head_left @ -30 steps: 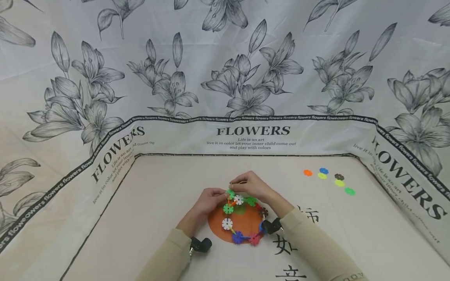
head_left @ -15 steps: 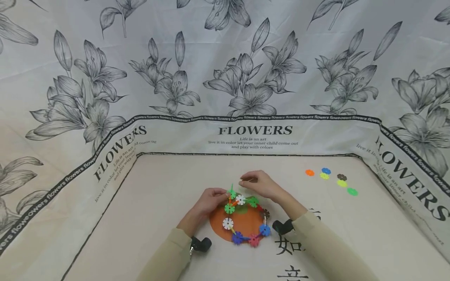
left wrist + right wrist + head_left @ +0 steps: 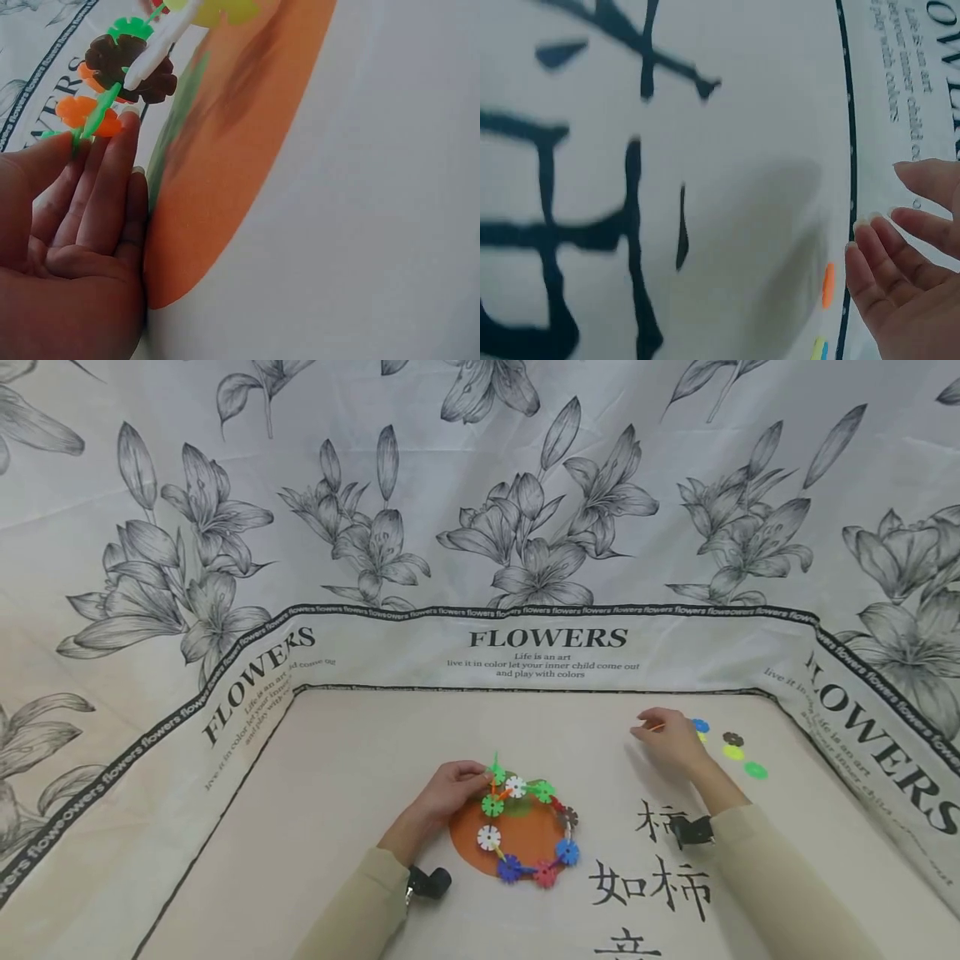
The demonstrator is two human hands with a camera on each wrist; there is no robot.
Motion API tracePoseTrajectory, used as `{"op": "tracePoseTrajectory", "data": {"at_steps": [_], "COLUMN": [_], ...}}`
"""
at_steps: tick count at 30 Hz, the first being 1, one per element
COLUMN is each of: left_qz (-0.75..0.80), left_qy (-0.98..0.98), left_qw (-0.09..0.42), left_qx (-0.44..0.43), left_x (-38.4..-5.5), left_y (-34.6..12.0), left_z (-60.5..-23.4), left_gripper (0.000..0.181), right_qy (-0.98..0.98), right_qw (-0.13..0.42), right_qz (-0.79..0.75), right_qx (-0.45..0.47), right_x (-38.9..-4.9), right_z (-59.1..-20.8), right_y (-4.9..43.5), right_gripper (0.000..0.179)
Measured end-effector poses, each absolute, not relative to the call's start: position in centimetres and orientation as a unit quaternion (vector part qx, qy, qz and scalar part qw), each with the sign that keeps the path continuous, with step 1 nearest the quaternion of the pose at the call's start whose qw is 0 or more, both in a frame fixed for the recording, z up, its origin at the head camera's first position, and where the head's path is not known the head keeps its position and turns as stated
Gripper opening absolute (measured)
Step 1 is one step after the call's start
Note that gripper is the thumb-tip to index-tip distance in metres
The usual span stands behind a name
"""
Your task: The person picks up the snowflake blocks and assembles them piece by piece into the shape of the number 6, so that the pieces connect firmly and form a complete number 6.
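Note:
A ring of linked snowflake discs (image 3: pixel 488 837) in green, white, brown, blue and red is held above the tablecloth. My left hand (image 3: pixel 450 789) pinches it at its upper left, between thumb and fingers. From the left wrist, an orange disc (image 3: pixel 70 110) shows just past the fingertips, with a brown disc (image 3: pixel 101 56) beyond. My right hand (image 3: pixel 670 739) hovers at the right, thumb and fingers apart with nothing between them. Close under it lies a loose orange disc (image 3: pixel 828 285). Part of the ring is hidden by my left fingers.
More loose discs lie at the back right: blue (image 3: pixel 700 725), brown (image 3: pixel 732 739), yellow (image 3: pixel 732 752) and green (image 3: pixel 756 770). The tablecloth (image 3: pixel 337 777) bears an orange round print (image 3: pixel 525 839) and black characters (image 3: pixel 678 887). A flower-printed curtain (image 3: pixel 547 647) rises behind.
My right hand has left the ring and travelled right to the loose discs. A green disc now stands up at the ring's top. My left hand keeps its grip there.

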State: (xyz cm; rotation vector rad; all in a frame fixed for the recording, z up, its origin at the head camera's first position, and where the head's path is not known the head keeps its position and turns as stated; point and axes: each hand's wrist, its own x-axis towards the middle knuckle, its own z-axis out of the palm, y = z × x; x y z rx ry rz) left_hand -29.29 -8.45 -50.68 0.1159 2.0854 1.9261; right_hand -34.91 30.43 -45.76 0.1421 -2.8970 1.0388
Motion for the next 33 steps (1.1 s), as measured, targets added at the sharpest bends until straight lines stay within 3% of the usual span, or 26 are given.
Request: {"op": "tracePoseTrajectory", "data": {"at_steps": [8,15,26,33], "left_qz": [0.658,0.656,0.657,0.659], "left_qy": [0.736,0.739,0.737,0.735], "left_qw": [0.149,0.147,0.151,0.150], "left_qx": [0.045,0.041,0.051,0.052], "left_x": [-29.0,-29.1,-29.0,-29.0], "left_y": [-8.6,-8.6,-8.6,-8.6], "left_z": [-50.7,-50.8,-50.3,-50.4], "left_gripper": [0.021,0.022,0.021,0.022], "right_qy": [-0.942,-0.933,-0.923,-0.895], "right_qw": [-0.013,-0.003,-0.004,-0.010], "right_qz": [0.330,0.343,0.366,0.443], "right_qx": [-0.062,-0.108,-0.118,-0.058], "right_x": [-36.8,-37.3,-37.4,-36.3], "right_z": [-47.8,-48.3,-48.5,-48.4], "right_y": [34.5,34.8,34.6,32.6], "right_gripper": [0.053,0.050,0.046,0.041]}}
